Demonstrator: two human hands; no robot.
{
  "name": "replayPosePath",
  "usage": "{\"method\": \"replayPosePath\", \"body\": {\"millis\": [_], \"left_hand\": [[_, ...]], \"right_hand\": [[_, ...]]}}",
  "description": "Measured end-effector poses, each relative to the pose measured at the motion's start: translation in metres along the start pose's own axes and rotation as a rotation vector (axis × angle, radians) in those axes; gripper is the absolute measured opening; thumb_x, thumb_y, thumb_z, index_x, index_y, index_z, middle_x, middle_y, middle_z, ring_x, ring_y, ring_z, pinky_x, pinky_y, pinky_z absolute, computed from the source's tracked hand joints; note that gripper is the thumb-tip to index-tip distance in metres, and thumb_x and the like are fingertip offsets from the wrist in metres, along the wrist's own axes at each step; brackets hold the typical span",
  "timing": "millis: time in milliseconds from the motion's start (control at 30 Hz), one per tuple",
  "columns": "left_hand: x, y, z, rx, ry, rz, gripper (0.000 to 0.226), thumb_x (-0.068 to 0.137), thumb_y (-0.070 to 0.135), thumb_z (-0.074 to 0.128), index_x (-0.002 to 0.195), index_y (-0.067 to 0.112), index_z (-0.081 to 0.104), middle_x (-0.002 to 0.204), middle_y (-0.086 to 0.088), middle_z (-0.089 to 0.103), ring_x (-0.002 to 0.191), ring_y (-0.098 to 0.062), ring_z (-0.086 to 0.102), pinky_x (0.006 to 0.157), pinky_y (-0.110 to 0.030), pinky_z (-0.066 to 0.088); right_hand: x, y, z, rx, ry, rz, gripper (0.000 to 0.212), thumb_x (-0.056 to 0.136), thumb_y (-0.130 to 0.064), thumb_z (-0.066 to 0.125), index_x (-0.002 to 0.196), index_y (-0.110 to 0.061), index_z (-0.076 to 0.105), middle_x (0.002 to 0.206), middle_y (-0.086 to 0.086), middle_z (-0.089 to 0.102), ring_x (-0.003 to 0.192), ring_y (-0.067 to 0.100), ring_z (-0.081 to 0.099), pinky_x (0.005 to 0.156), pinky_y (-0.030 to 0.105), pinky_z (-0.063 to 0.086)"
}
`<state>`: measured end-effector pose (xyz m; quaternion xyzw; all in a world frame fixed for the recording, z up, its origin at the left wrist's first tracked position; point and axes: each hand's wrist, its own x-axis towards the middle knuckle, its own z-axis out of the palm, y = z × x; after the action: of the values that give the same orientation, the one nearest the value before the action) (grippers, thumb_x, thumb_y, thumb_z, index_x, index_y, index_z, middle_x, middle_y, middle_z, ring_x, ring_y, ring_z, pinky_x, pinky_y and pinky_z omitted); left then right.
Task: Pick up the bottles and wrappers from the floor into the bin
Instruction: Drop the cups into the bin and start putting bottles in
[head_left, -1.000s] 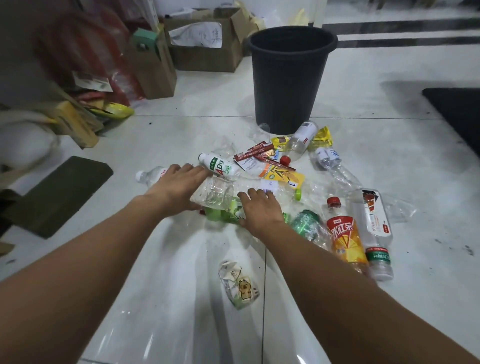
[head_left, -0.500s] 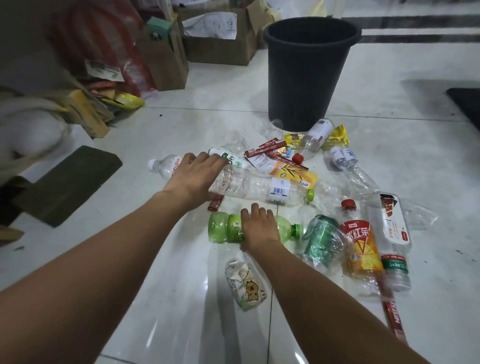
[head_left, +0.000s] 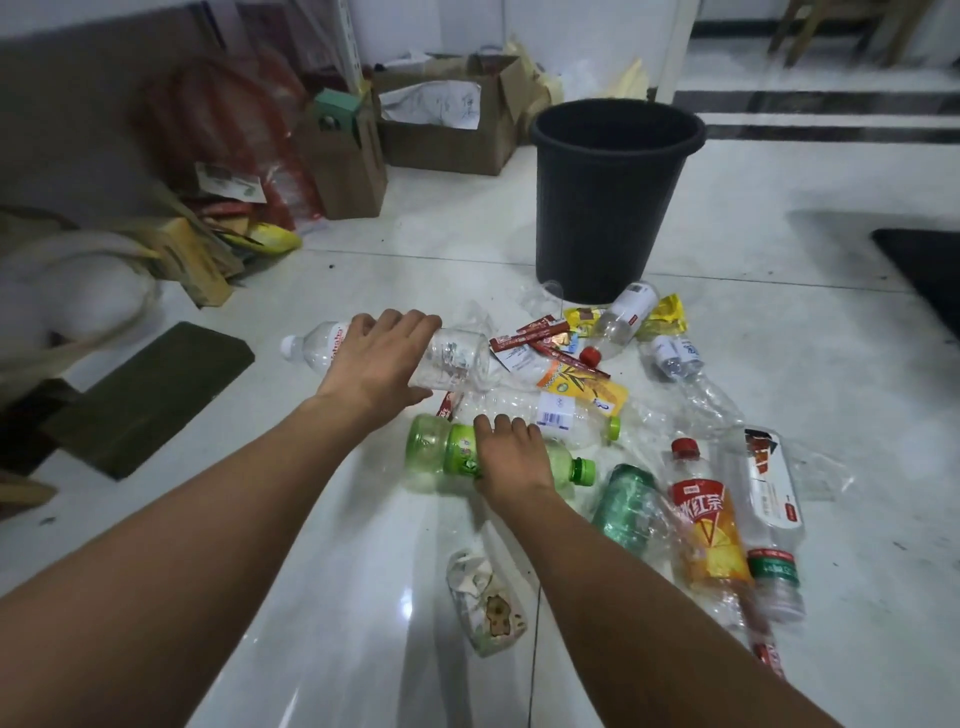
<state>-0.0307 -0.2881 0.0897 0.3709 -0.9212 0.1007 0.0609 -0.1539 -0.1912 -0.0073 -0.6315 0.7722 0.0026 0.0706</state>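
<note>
Clear bottle (head_left: 457, 358) newly grasped by left hand (head_left: 374, 364), right hand (head_left: 511, 462) still grasping green bottle (head_left: 436, 452).

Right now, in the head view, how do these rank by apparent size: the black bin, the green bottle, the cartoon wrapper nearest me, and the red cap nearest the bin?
1. black bin
2. green bottle
3. cartoon wrapper, nearer the camera yet smaller-looking
4. red cap

Our left hand (head_left: 374, 364) covers the middle of a clear bottle (head_left: 454, 358); our right hand (head_left: 511, 460) hides the waist of the green bottle (head_left: 434, 449). We cannot see into the dark bin (head_left: 613, 218). The frame's right edge cuts off a black mat (head_left: 930, 270).
</note>
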Motion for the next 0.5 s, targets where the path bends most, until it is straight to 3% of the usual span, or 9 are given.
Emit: {"method": "replayPosePath", "body": {"millis": [500], "left_hand": [[0.096, 0.019, -0.100, 0.079, 0.025, 0.023, 0.068, 0.080, 0.040, 0.068, 0.134, 0.023, 0.032, 0.135, 0.003, 0.043, 0.123, -0.021, 0.040, 0.101, -0.037, 0.029]], "right_hand": [[0.036, 0.093, -0.157, -0.081, 0.093, 0.164, 0.058, 0.085, -0.017, 0.065, 0.135, -0.013, 0.036, 0.133, 0.012, 0.049, 0.124, 0.030, 0.044, 0.103, 0.037, 0.031]]}}
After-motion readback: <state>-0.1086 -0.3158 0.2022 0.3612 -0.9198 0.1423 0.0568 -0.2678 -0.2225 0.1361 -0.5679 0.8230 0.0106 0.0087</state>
